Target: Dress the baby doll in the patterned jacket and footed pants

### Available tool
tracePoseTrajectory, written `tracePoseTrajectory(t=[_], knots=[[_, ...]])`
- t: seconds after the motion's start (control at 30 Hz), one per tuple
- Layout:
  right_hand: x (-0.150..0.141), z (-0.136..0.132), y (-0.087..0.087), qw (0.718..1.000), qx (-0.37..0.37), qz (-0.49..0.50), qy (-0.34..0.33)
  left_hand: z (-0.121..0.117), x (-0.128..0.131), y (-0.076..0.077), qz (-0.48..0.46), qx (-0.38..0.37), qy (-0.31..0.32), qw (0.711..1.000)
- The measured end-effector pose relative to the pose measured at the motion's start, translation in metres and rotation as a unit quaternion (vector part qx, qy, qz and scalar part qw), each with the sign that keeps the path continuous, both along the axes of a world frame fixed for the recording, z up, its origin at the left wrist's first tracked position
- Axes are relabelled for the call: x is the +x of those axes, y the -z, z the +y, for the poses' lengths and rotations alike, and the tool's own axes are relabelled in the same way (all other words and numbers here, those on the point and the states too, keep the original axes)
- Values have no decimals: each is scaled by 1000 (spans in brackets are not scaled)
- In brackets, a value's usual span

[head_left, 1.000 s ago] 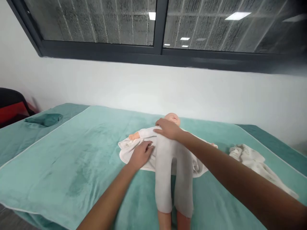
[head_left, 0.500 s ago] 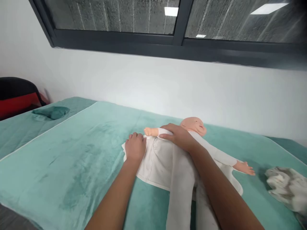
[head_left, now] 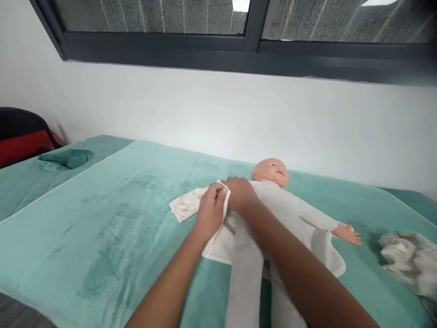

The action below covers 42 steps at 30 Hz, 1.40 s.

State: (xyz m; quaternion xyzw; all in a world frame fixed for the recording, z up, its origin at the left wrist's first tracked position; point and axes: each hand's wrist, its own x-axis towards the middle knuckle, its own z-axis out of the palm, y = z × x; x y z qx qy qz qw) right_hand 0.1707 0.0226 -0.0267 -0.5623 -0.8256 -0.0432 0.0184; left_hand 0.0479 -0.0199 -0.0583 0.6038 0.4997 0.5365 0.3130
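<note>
A baby doll [head_left: 271, 171] in white clothes lies on its back on a teal blanket [head_left: 112, 214], head toward the wall, one bare hand stretched out to the right. Under it lies an open white garment [head_left: 186, 206], its left flap spread out on the blanket. My left hand [head_left: 211, 210] is closed, pinching the edge of that flap at the doll's side. My right hand [head_left: 241, 195] rests on the doll's chest and shoulder, fingers curled against the cloth right beside my left hand. The doll's near arm is hidden behind my hands.
A crumpled white cloth [head_left: 408, 264] lies at the right edge of the blanket. A folded dark green cloth [head_left: 66, 158] sits at the far left. A red and black chair [head_left: 20, 136] stands beyond the table's left end. A white wall with a dark window frame [head_left: 221, 57] runs behind.
My left hand lifted from lying flat on the garment and now pinches its edge, pulling the flap up over the doll's near arm. My right hand stayed on the chest.
</note>
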Motion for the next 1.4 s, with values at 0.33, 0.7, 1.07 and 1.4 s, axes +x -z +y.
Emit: tracePoseTrajectory(t=[0.33,0.7,1.07,1.4], knots=[[114,-66,6,902,123,281,305,-12,-2,12,-90,-188,158,965],[148,-70,28,849,6,392,355,5,49,-20,-77,-85,176,978],[116,-66,41,738,-54,642,200,7,64,-78,185,-35,196,962],[129,-62,48,760,-52,621,185,-16,45,-76,203,45,102,973]])
